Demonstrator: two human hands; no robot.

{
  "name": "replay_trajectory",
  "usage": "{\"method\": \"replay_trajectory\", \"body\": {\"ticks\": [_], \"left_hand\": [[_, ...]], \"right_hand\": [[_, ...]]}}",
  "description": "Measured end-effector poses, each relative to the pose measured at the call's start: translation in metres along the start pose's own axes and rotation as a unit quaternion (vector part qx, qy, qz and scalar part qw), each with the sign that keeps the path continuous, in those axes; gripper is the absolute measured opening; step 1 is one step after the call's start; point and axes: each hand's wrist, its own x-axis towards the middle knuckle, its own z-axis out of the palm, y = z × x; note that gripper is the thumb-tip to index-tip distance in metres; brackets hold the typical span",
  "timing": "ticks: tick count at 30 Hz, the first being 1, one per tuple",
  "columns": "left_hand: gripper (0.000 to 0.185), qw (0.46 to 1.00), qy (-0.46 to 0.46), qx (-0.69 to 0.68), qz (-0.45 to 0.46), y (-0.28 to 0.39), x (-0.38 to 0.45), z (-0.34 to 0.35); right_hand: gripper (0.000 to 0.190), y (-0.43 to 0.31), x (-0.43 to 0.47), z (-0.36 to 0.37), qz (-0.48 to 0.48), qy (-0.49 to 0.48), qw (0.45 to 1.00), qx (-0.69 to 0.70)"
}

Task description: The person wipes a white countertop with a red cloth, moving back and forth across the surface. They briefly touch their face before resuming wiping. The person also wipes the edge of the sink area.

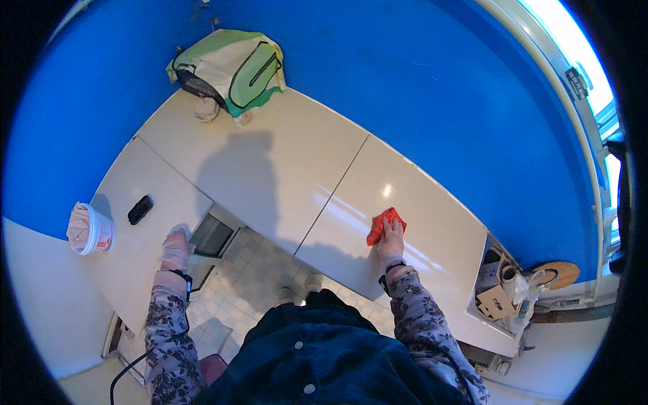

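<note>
My right hand [391, 244], in a clear plastic glove, presses a crumpled red cloth [377, 230] onto the glossy white countertop [324, 147]. The cloth bunches up under and around the fingers. My left hand [176, 249], also in a clear glove, rests at the inner edge of the left counter section, thumb held out to the side, with nothing visible in it. A black oblong object [140, 209], possibly a phone, lies a little beyond that hand.
A white bucket [104, 234] with a pinkish cloth stands at the far left. A green-and-white printed cover [212, 61] drapes something in the back corner. At right, a recess holds cardboard boxes [495, 302]; a round wooden board [562, 275] leans nearby. Below is a tiled floor [255, 263].
</note>
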Motion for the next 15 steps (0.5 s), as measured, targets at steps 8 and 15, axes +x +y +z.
{"method": "replay_trajectory", "body": {"ticks": [8, 15], "left_hand": [[0.045, 0.996, -0.034, -0.025, -0.084, -0.007, -0.003, 0.005], [0.042, 0.991, -0.09, 0.047, -0.085, -0.011, 0.024, 0.012]], "right_hand": [[0.063, 0.004, 0.058, -0.002, 0.049, 0.005, 0.999, -0.006], [0.056, 0.006, 0.126, -0.001, 0.04, 0.041, 0.998, -0.006]]}}
